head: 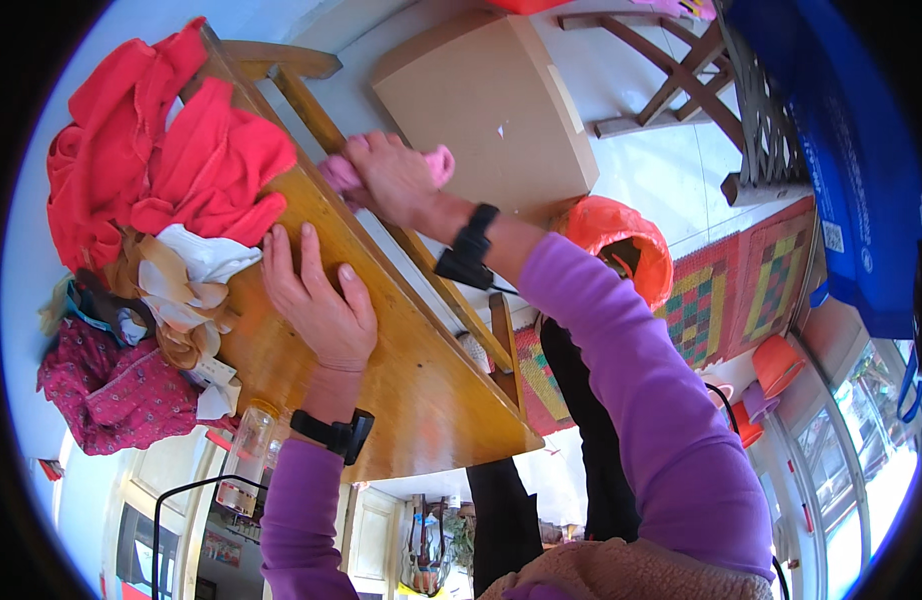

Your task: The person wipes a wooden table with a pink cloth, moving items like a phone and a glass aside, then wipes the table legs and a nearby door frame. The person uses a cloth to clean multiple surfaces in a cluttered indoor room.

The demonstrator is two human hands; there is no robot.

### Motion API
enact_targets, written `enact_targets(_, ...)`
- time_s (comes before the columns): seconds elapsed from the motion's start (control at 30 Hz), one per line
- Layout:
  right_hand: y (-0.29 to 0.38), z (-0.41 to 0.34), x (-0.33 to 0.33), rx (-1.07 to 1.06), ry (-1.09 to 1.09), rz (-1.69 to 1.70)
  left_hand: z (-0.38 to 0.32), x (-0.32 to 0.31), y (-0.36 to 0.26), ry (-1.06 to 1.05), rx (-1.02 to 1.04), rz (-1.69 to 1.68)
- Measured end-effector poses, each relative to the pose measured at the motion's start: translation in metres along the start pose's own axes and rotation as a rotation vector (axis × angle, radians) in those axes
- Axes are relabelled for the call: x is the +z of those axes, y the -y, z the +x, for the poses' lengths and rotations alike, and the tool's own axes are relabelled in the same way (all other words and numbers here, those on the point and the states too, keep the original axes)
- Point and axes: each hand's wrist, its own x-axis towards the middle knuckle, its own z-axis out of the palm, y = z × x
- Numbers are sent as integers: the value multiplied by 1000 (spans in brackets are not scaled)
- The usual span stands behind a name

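My right hand (397, 180) is closed around a pink cloth (440, 165) at the long edge of a varnished wooden table (408, 405). The cloth sticks out on both sides of the fist. Flat on the tabletop lies my left hand (318, 300), palm down, fingers apart and nothing in its grasp. Its fingertips are close to a crumpled red cloth (198, 165) and a white cloth (213, 255). Part of the red cloth hangs over the table's far end. Tan and whitish pieces (175, 292) are heaped beside them; I cannot tell what they are.
A flowered magenta cloth (115, 390) and a clear jar (243, 457) with a yellow lid are at the table's left. Beyond the table are a large cardboard box (491, 105), a bin lined with a red-orange bag (618, 232), a patterned rug (768, 262) and a blue bag (858, 187).
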Motion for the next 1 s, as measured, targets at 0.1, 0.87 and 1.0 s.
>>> enact_targets(0.1, 20, 71, -7, 73, -28, -36, 0, -2, -1, 16, -18, 1)
enact_targets(0.87, 8, 184, -22, 102, -310, 604, -5, -1, 0, 41, -80, -10)
enact_targets(1.0, 22, 176, -25, 121, -210, 470, -3, -2, 0, 28, -59, -14)
